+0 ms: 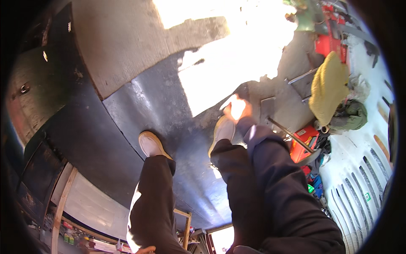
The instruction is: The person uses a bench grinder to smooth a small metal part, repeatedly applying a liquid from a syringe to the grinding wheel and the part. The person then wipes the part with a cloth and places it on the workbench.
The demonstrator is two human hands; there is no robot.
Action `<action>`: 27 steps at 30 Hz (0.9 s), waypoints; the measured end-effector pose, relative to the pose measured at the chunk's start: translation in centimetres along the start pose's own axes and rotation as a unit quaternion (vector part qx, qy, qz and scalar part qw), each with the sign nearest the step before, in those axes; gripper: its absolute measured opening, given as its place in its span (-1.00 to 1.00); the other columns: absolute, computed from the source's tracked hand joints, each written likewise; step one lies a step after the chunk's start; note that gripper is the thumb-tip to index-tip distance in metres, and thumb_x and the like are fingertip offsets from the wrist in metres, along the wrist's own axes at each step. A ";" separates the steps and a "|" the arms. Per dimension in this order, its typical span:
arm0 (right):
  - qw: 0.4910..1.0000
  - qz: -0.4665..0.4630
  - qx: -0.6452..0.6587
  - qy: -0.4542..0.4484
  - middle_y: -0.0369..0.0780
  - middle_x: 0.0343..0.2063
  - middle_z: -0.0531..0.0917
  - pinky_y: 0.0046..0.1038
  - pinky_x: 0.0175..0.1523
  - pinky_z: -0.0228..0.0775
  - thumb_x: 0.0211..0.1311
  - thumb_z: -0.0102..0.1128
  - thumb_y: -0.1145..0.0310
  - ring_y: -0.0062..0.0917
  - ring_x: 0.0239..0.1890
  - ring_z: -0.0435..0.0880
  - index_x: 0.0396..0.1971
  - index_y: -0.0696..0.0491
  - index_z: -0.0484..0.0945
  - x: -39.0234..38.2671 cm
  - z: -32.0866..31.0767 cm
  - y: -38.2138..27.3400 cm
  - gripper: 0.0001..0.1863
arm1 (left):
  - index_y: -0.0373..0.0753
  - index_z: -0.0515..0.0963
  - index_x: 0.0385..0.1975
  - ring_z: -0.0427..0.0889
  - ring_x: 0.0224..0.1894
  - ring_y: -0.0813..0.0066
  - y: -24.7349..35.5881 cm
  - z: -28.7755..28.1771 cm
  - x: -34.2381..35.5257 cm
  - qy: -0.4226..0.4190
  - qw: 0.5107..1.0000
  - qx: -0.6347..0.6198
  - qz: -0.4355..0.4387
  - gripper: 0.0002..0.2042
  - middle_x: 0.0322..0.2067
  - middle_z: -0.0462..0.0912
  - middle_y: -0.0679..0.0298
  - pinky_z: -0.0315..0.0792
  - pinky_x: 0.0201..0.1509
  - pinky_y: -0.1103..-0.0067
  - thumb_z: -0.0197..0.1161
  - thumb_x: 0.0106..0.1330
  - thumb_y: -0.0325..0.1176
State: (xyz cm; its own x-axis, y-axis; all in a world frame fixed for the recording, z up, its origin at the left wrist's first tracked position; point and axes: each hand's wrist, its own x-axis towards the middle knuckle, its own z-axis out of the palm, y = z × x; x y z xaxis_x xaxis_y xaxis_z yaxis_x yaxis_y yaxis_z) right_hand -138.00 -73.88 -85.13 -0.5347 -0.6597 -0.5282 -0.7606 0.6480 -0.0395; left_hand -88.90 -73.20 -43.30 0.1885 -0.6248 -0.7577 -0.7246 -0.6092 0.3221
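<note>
My right hand point(237, 108) reaches forward and low, just beyond the toe of my right shoe point(223, 128). Sunlight washes out its skin, but the fingers look curled in. Whatever lies between them is lost in the glare. At the lower edge a small part of my left hand point(146, 250) shows beside my left trouser leg point(156, 199); most of its fingers are cut off. My left shoe point(152, 144) stands on the dark floor mat point(139, 101). Both arms wear dark sleeves.
A stool with a yellow cover point(329, 86) stands at the right, near a dark green cloth bundle point(353, 115) and a red case point(302, 144). A white slotted panel point(351, 203) curves along the right. Wood-framed shelves point(63, 207) stand lower left. Sunlight whitens the floor ahead.
</note>
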 end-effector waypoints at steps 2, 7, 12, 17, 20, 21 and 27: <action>0.986 -0.110 0.121 -0.017 -0.19 -0.48 0.74 -0.20 -0.31 0.56 0.10 0.22 0.25 -0.25 -0.40 0.74 -0.44 -0.01 0.56 -5.0 -2.7 -2.7 -0.86 | -0.33 0.46 0.01 0.63 -0.26 0.54 0.5 0.8 -0.2 0.000 0.999 -0.039 0.022 -0.74 -0.28 0.65 0.24 0.50 -0.10 0.61 0.26 0.36 -0.58; 0.383 0.017 0.842 -0.380 -0.30 -0.50 0.53 -0.38 -0.36 0.51 0.55 -0.05 0.09 -0.53 -0.51 0.59 -0.26 0.03 0.51 -18.9 -10.5 -10.4 -0.67 | -0.35 0.54 -0.19 0.64 -0.29 0.55 2.8 2.4 -1.8 0.008 0.978 -0.204 0.041 -0.86 -0.34 0.64 0.23 0.50 -0.19 0.61 0.27 0.29 -0.54; 0.659 -0.050 0.641 -0.389 -0.29 -0.45 0.56 -0.52 -0.39 0.47 0.44 0.00 0.38 -0.62 -0.54 0.55 -0.20 0.12 0.59 -30.7 -25.2 -13.7 -0.81 | -0.37 0.50 -0.30 0.45 -0.68 0.57 3.0 -0.9 -5.4 -0.038 0.949 -0.314 -0.007 -0.91 -0.48 0.66 0.18 0.38 -0.51 0.63 0.23 0.30 -0.49; 0.842 -0.211 0.386 -0.312 -0.24 -0.44 0.70 -0.58 -0.35 0.42 0.40 -0.05 0.34 -0.65 -0.49 0.59 -0.27 0.19 0.68 -35.2 -37.4 -13.8 -0.68 | -0.35 0.48 -0.25 0.56 -0.60 0.50 -4.9 -3.5 -10.4 0.062 0.913 -0.392 -0.093 -0.91 -0.46 0.65 0.17 0.50 -0.53 0.55 0.23 0.32 -0.52; 0.850 -0.270 0.340 -0.299 -0.29 -0.54 0.67 -0.56 -0.42 0.41 0.40 0.11 0.25 -0.65 -0.56 0.56 -0.36 0.17 0.69 -35.9 -42.0 -14.5 -0.69 | -0.34 0.48 -0.25 0.62 -0.53 0.45 -10.2 -2.7 -15.3 0.101 0.854 -0.480 -0.175 -0.86 -0.46 0.64 0.17 0.52 -0.55 0.50 0.30 0.33 -0.47; 0.849 -0.248 0.343 -0.316 -0.29 -0.55 0.65 -0.57 -0.44 0.39 0.39 0.15 0.24 -0.66 -0.58 0.55 -0.40 0.17 0.67 -36.4 -43.3 -14.7 -0.69 | -0.34 0.48 -0.25 0.62 -0.54 0.44 -11.1 -1.6 -17.9 0.138 0.846 -0.490 -0.160 -0.86 -0.47 0.64 0.17 0.52 -0.55 0.49 0.30 0.33 -0.47; 0.820 -0.303 0.290 -0.389 -0.31 -0.64 0.52 -0.57 -0.54 0.42 0.29 0.23 0.42 -0.67 -0.66 0.47 -0.56 0.12 0.48 -36.7 -50.3 -19.1 -0.77 | -0.25 0.48 -0.40 0.65 -0.49 0.41 -11.3 5.7 -28.8 0.225 0.758 -0.561 -0.246 -0.85 -0.50 0.65 0.20 0.51 -0.49 0.45 0.36 0.30 -0.44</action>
State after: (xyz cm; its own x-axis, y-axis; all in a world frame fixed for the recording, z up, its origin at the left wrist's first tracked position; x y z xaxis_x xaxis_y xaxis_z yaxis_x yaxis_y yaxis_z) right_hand -122.39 -81.17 -22.30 0.4451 -0.6315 -0.6349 -0.3759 0.5118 -0.7725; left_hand -89.95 -45.55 -28.30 0.6431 -0.1370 -0.7534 0.4787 -0.6960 0.5352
